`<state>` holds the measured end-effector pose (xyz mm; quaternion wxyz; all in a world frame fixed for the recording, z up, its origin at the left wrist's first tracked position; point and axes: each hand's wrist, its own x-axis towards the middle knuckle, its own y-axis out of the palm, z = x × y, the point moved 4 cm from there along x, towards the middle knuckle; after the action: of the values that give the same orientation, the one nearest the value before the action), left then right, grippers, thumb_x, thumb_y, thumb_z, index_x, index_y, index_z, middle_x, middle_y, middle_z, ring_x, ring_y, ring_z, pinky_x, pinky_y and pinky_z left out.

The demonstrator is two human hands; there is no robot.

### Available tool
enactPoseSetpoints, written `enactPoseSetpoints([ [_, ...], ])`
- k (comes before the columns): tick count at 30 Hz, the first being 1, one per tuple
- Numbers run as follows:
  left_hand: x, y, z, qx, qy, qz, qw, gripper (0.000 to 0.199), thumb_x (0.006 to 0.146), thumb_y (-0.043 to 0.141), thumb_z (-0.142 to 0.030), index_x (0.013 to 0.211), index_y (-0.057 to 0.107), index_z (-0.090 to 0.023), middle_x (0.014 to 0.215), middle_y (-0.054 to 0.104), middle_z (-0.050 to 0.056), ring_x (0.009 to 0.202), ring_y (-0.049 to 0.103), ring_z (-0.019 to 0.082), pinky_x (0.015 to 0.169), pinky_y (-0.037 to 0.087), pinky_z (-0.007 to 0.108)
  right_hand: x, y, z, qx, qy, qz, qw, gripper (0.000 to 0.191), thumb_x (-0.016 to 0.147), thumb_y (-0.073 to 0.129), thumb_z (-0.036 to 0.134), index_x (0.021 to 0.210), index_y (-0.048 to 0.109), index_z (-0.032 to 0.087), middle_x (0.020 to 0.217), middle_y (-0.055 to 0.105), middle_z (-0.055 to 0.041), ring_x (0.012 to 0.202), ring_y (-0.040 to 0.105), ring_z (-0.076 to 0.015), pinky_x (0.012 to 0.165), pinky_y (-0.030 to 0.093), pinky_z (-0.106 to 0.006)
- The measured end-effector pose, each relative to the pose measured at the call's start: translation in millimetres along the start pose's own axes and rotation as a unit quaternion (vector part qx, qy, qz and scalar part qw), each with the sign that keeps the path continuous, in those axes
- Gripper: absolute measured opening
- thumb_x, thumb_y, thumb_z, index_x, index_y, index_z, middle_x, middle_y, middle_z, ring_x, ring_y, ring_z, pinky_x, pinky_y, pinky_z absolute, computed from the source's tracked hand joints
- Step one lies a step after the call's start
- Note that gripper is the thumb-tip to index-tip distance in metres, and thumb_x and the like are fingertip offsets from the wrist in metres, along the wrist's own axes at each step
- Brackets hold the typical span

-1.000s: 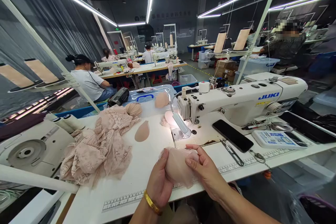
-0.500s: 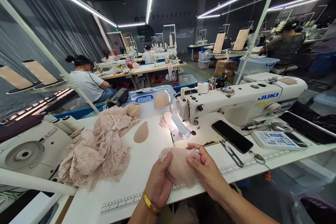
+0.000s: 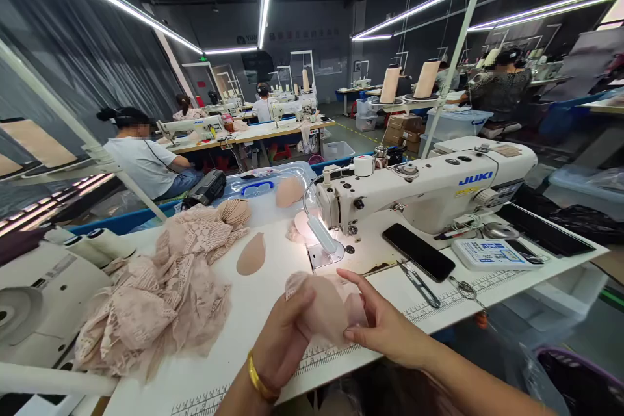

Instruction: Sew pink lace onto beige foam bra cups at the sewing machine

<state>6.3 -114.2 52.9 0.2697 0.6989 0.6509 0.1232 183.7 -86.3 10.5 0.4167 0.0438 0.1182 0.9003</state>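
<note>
And here are the fingers, both sets on the soft beige cup [image 3: 324, 309]. The left hand [image 3: 279, 341] curls round its left side, thumb laid over the front, closed lightly on it. Over on the other side, the right hand [image 3: 392, 331] has its thumb at the cup's lower right edge, index stretched out loosely above; how tightly the fingers underneath grip, nobody can tell.

So the cup lies right between the two hands, touching both, neither one nearer. Its long axis looks to slant from the left thumb down toward the right thumb, its rounded face turned up; folds of sheer cloth blur the exact line.

Just beneath the fingers runs the printed ruler [image 3: 322, 359]. Beyond the fingertips, the lamp [image 3: 324, 237] glows beside the machine [image 3: 424, 182]. Out to the left of the fingers, a teardrop pad [image 3: 252, 253] lies flat, its narrow tip pointing away from the person, and past it sprawls the lace [image 3: 146, 305]. Off to the right of the fingers, there are the snips [image 3: 420, 286], then the phone [image 3: 418, 252], both lying slantwise.
</note>
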Motion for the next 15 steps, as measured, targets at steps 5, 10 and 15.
enactPoseSetpoints([
  [5,-3,22.4,-22,0.476,0.09,0.323,0.813,0.003,0.082,0.076,-0.022,0.083,0.073,-0.023,0.098,0.074,0.004,0.097,0.069,0.025,0.097,0.049,0.042,18,-30,28,-0.387,-0.245,0.042,0.888,0.061,0.096,0.065,0.024,0.152,0.042,0.026,0.108,0.068,-0.0054,0.098,0.061,-0.0216,0.089,0.047,-0.037],
  [10,45,15.4,-18,0.721,0.182,0.329,0.582,0.019,0.074,0.072,-0.005,0.073,0.072,-0.024,0.113,0.071,0.0,0.112,0.065,0.025,0.11,0.034,0.052,70,-44,28,-0.68,-0.395,0.108,0.608,0.024,0.108,0.048,0.015,0.098,0.069,0.023,0.088,0.069,-0.0014,0.086,0.05,-0.0188,0.08,0.036,-0.034],
  [15,81,4.1,-19,0.712,0.16,0.339,0.594,0.015,0.074,0.075,-0.01,0.066,0.067,-0.02,0.111,0.069,0.0,0.1,0.069,0.02,0.107,0.036,0.045,92,-65,25,-0.685,-0.336,0.097,0.639,0.024,0.093,0.055,0.0,0.088,0.066,0.021,0.097,0.074,0.0005,0.092,0.055,-0.0176,0.079,0.034,-0.032],
])
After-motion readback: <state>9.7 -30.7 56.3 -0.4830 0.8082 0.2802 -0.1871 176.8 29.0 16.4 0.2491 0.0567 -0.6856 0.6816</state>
